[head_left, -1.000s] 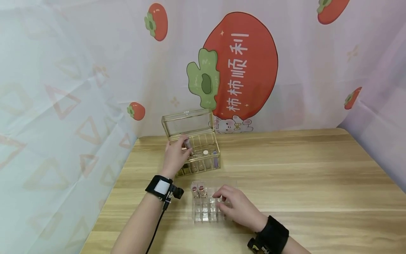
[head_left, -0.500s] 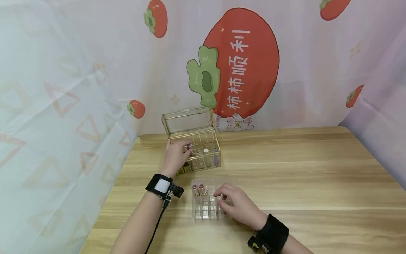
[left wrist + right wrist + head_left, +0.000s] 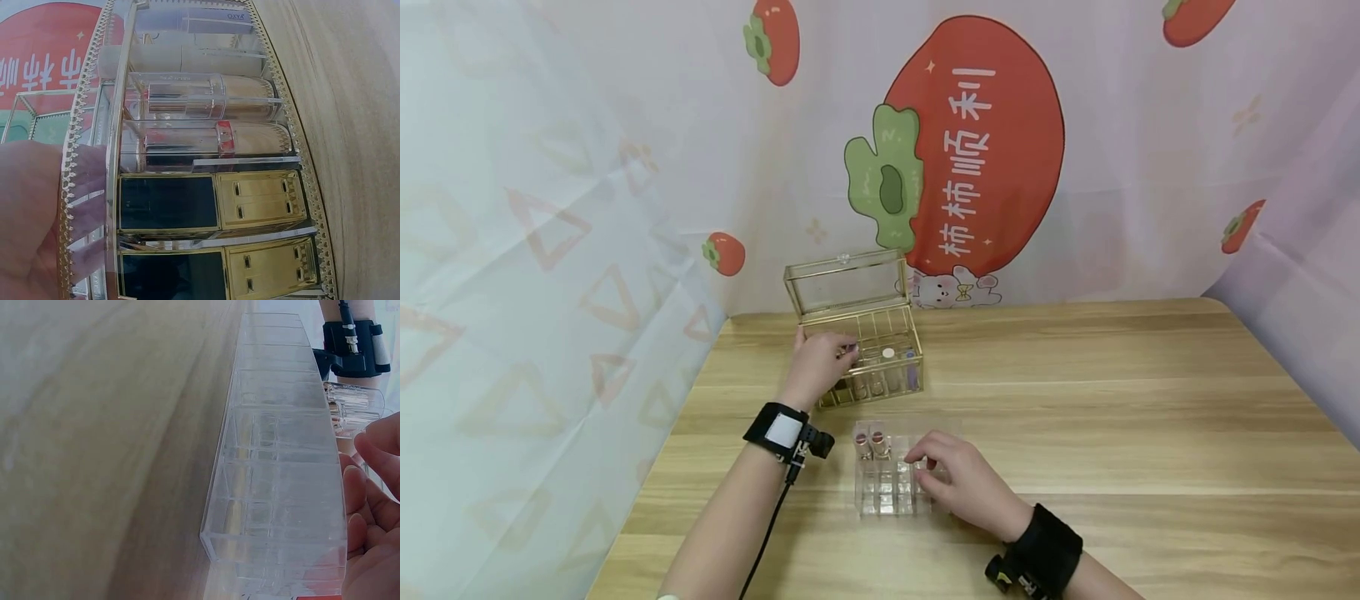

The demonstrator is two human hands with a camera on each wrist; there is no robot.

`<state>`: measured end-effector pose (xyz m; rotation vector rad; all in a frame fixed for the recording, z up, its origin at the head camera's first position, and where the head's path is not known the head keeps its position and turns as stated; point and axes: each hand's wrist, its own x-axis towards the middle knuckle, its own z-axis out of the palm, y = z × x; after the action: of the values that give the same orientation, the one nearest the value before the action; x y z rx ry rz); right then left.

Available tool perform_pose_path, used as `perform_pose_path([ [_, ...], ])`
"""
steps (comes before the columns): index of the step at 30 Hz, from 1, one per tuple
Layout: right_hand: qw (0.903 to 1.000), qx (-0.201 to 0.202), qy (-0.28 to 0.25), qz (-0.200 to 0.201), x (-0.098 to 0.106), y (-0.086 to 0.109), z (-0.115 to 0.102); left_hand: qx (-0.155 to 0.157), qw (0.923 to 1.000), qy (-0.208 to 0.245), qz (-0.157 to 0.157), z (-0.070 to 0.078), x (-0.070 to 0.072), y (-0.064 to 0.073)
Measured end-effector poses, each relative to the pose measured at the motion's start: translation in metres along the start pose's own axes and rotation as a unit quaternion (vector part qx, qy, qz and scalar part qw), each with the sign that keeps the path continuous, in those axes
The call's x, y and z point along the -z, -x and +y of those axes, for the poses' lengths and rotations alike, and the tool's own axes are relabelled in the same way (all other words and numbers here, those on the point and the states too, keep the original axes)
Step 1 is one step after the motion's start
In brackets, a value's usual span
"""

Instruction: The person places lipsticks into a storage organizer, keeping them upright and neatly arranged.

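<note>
My left hand [image 3: 820, 365] reaches into the gold-edged glass box [image 3: 910, 385], whose lid [image 3: 848, 287] stands raised. Its thumb and fingers pinch the top of a lipstick tube [image 3: 852, 348], sunk low in the box and mostly hidden. Through the box's front the left wrist view shows black-and-gold lipsticks [image 3: 169, 203], clear-cased lipsticks [image 3: 187, 140], a white tube [image 3: 212, 61] and a lilac tube [image 3: 194, 20], each in its own slot. My right hand [image 3: 968, 483] is loosely bent at the right part of a clear acrylic organizer [image 3: 883, 500], holding nothing.
Two lipsticks with dark red tops [image 3: 869, 443] stand in the organizer's back left slots. The wooden table [image 3: 1112, 417] extends to the right. Behind it hangs a printed persimmon backdrop [image 3: 992, 167]. A black cable [image 3: 767, 517] runs along the left forearm.
The left hand has lowered the lipstick tube from above the box's rim down into it. The right hand has stayed at the organizer. The head view has tilted slightly.
</note>
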<state>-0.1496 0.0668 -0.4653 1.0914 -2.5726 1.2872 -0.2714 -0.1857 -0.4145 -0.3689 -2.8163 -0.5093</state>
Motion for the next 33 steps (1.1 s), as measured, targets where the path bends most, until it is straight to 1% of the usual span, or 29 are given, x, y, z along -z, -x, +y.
perform_pose_path([
  [3,1.0,0.0,0.002,-0.002,0.0,-0.001,-0.001,-0.004,1.0,0.005,-0.002,-0.001,0.001,0.001],
  [8,0.9997,-0.02,-0.004,-0.014,0.005,-0.008,-0.008,-0.022,0.9994,0.021,0.016,-0.002,0.006,0.007],
  [11,0.9992,-0.038,-0.002,-0.013,0.01,-0.015,-0.015,-0.041,0.9976,0.043,0.035,-0.001,0.012,0.017],
  [13,0.9987,-0.049,0.01,-0.011,0.014,-0.021,-0.021,-0.054,0.9951,0.063,0.053,-0.002,0.015,0.027],
  [15,0.9979,-0.058,0.025,-0.012,0.016,-0.026,-0.026,-0.059,0.9914,0.088,0.076,-0.003,0.017,0.037],
  [17,0.9971,-0.059,0.044,-0.016,0.016,-0.032,-0.03,-0.055,0.9871,0.109,0.104,-0.005,0.016,0.046],
  [19,0.996,-0.058,0.065,-0.022,0.014,-0.038,-0.033,-0.044,0.9825,0.124,0.131,-0.009,0.014,0.053],
  [22,0.9948,-0.051,0.083,-0.03,0.011,-0.043,-0.035,-0.028,0.9776,0.138,0.156,-0.016,0.01,0.061],
  [27,0.9937,-0.049,0.094,-0.037,0.006,-0.048,-0.036,-0.018,0.9745,0.155,0.161,-0.021,0.005,0.068],
  [33,0.9938,-0.053,0.091,-0.035,0.003,-0.053,-0.036,-0.023,0.9737,0.15,0.17,-0.022,0.004,0.068],
])
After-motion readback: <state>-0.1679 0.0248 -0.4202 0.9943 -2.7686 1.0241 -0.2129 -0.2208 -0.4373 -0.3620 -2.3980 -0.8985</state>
